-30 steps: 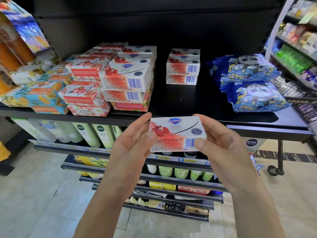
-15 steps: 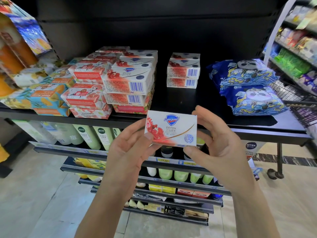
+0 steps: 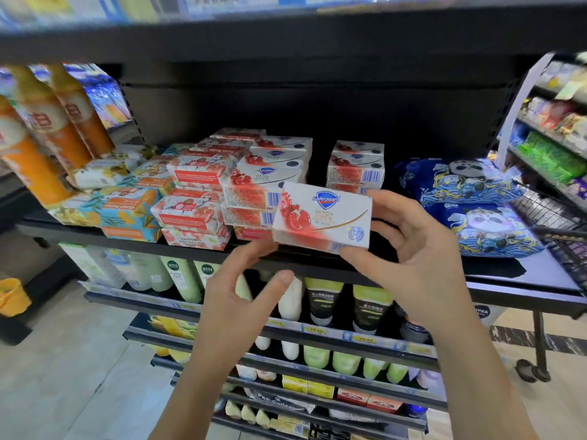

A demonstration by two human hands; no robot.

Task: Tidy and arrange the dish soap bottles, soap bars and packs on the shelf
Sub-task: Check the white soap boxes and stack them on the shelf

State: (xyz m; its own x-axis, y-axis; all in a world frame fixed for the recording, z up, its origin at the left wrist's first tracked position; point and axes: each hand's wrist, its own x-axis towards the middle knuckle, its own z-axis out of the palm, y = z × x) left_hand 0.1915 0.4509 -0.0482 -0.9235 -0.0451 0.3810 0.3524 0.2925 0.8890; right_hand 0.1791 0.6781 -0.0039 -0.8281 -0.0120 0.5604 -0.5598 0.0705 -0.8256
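Right grip (image 3: 422, 258) pinching the soap box (image 3: 320, 217) by its right end; left grip (image 3: 235, 300) merely touching its lower left corner, fingers straight, thumb clear. Held just before the short stack (image 3: 355, 168) of matching boxes, long axis left-right, right grip nearer. Raised from below the shelf (image 3: 524, 274) edge since earlier.

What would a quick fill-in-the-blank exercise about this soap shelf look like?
1. The brand name printed on the held white and red cardboard soap box is ___.
2. The blue plastic packs at the right end of the black metal shelf each show a ___ face.
3. The tall plastic bottles at the shelf's left end are mostly ___ in colour.

Missing words: Safeguard; panda; orange.
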